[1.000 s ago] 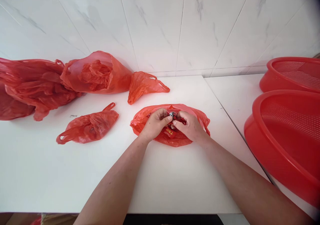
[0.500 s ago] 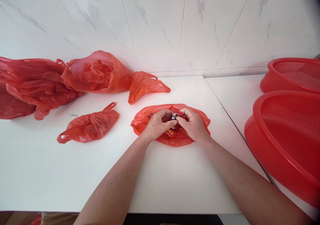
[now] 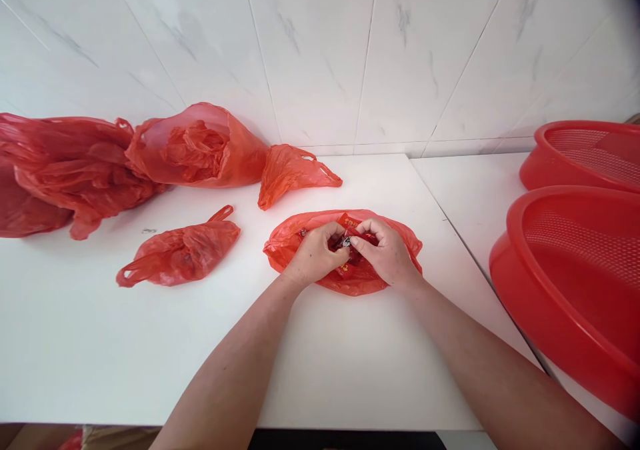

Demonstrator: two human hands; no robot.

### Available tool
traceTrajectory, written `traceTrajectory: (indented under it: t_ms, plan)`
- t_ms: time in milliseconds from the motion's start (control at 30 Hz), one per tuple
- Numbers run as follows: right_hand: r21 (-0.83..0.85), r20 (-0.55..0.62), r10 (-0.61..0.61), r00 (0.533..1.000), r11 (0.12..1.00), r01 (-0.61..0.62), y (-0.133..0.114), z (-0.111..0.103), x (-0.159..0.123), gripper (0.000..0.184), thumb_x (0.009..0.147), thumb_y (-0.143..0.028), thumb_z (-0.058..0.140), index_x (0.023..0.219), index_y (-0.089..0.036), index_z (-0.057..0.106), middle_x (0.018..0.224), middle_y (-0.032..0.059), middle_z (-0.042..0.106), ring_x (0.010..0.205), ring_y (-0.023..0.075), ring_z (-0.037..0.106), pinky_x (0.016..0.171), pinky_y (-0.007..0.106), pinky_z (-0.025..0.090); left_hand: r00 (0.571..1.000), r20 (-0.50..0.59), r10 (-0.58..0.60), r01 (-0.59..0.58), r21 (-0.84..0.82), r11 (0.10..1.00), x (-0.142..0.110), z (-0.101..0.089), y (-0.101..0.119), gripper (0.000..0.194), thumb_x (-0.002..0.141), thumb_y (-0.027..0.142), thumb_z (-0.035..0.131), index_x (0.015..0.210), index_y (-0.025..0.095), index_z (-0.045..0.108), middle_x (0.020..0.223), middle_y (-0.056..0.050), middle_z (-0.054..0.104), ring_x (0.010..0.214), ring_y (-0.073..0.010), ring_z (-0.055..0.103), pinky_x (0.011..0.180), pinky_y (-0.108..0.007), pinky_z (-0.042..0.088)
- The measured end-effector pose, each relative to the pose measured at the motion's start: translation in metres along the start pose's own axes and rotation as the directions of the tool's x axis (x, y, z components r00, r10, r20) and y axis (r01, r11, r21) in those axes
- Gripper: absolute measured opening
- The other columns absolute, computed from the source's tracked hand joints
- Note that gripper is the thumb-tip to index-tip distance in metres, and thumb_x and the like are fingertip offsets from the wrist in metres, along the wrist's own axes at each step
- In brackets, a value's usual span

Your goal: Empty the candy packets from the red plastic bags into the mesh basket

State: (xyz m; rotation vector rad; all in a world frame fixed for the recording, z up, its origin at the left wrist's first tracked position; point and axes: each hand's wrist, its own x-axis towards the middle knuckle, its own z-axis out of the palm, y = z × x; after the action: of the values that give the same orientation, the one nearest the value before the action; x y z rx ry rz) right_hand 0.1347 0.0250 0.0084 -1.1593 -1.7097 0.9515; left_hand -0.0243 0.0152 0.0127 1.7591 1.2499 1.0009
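An opened red plastic bag [image 3: 350, 287] lies spread on the white table, with red packets that carry yellow lettering [image 3: 351, 223] inside it. Over its mouth, my left hand [image 3: 317, 253] and my right hand [image 3: 385, 250] meet with bent, pinching fingers. Between their fingertips is a small black-and-white item [image 3: 347, 241]; its kind is too small to make out, and the fingers cover part of it. Both hands are closed on it. Farther left rests a tied-looking red bag [image 3: 187, 253] with something dark showing through.
Large red plastic bags [image 3: 200, 147] line the wall at the back left, beside a flattened smaller red bag [image 3: 295, 173]. Two red perforated baskets [image 3: 540, 283] stand on the right. A seam in the white table [image 3: 370, 363] runs left of them. White tiles rise behind.
My fingers have shifted slightly around the small item, which sits a little lower and is more covered. A ring-like curve above it no longer shows. The view has moved slightly.
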Motion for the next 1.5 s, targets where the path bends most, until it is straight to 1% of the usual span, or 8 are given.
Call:
traceTrajectory:
  t_ms: [200,400,533,667,800,1167,1333,1500]
  plan:
    - [0.012,-0.011,0.009,1.0,1.0,-0.009,0.001,0.001,0.0,0.011,0.079,-0.029,0.055,0.073,-0.022,0.05,0.072,-0.0024,0.057,0.062,0.0123,0.052,0.057,0.026,0.044,0.999,-0.03,0.013,-0.013,-0.004,1.0,0.0,0.0,0.0,0.004,0.068,0.018,0.054,0.069,0.018,0.05,0.066,0.003,0.053,0.061,-0.0102,0.046,0.053,-0.022,0.036]
    - [0.114,0.063,0.024,0.998,0.993,-0.031,0.001,0.0,0.002,0.017,0.083,-0.036,0.053,0.089,-0.022,0.058,0.091,0.0014,0.064,0.077,0.0148,0.059,0.07,0.029,0.048,1.0,-0.009,0.01,-0.01,-0.014,1.0,0.0,0.002,-0.006,0.01,0.069,0.016,0.053,0.078,0.018,0.056,0.074,0.0,0.06,0.067,-0.0125,0.053,0.059,-0.024,0.041]
    - [0.058,0.023,-0.004,1.0,0.998,0.003,0.004,0.0,0.002,0.014,0.083,-0.033,0.052,0.077,-0.021,0.055,0.079,-0.0007,0.061,0.073,0.0143,0.056,0.068,0.028,0.046,1.0,-0.018,0.011,-0.011,-0.017,1.0,0.001,0.003,-0.007,0.013,0.07,0.017,0.056,0.083,0.018,0.057,0.078,0.0,0.062,0.071,-0.0133,0.056,0.063,-0.025,0.044]
    - [0.034,-0.002,0.009,1.0,0.999,-0.009,0.007,0.0,0.002,0.014,0.084,-0.033,0.049,0.076,-0.022,0.051,0.079,-0.001,0.059,0.071,0.014,0.054,0.066,0.028,0.045,1.0,-0.006,-0.009,0.009,-0.018,1.0,0.001,0.001,-0.004,0.018,0.071,0.023,0.062,0.088,0.018,0.059,0.084,-0.001,0.064,0.076,-0.0147,0.058,0.066,-0.026,0.045]
    - [0.01,-0.011,0.004,1.0,1.0,-0.004,0.008,-0.001,0.003,0.016,0.084,-0.035,0.048,0.074,-0.022,0.049,0.076,-0.0012,0.057,0.07,0.0142,0.052,0.065,0.028,0.043,0.998,0.031,-0.052,0.053,-0.018,0.998,0.001,-0.001,-0.001,0.019,0.072,0.032,0.064,0.085,0.019,0.062,0.081,-0.001,0.065,0.074,-0.0152,0.058,0.065,-0.027,0.045]
    - [-0.019,-0.004,0.006,1.0,1.0,-0.006,0.006,-0.001,0.003,0.017,0.084,-0.033,0.047,0.072,-0.022,0.049,0.072,-0.0025,0.054,0.066,0.0132,0.048,0.061,0.026,0.04,0.998,0.018,-0.052,0.053,-0.059,0.997,0.002,0.001,-0.008,0.013,0.073,0.023,0.064,0.085,0.019,0.063,0.083,-0.001,0.066,0.074,-0.0155,0.059,0.066,-0.028,0.046]
    - [0.042,0.002,0.027,1.0,0.999,-0.027,0.006,-0.002,0.003,0.016,0.085,-0.034,0.048,0.075,-0.022,0.051,0.075,-0.0026,0.056,0.067,0.0129,0.051,0.063,0.026,0.042,0.999,-0.011,-0.047,0.046,-0.072,0.996,0.002,0.002,-0.009,0.013,0.072,0.023,0.065,0.084,0.019,0.063,0.081,-0.001,0.066,0.073,-0.0149,0.059,0.065,-0.027,0.046]
    - [0.023,0.025,-0.028,0.999,0.999,0.027,0.001,-0.001,0.002,0.012,0.083,-0.032,0.051,0.08,-0.022,0.056,0.082,-0.0009,0.061,0.075,0.0144,0.056,0.068,0.027,0.044,0.999,-0.027,-0.035,0.034,-0.023,0.999,0.001,0.002,-0.009,0.012,0.069,0.024,0.067,0.079,0.019,0.061,0.076,0.001,0.064,0.07,-0.0142,0.057,0.062,-0.025,0.045]
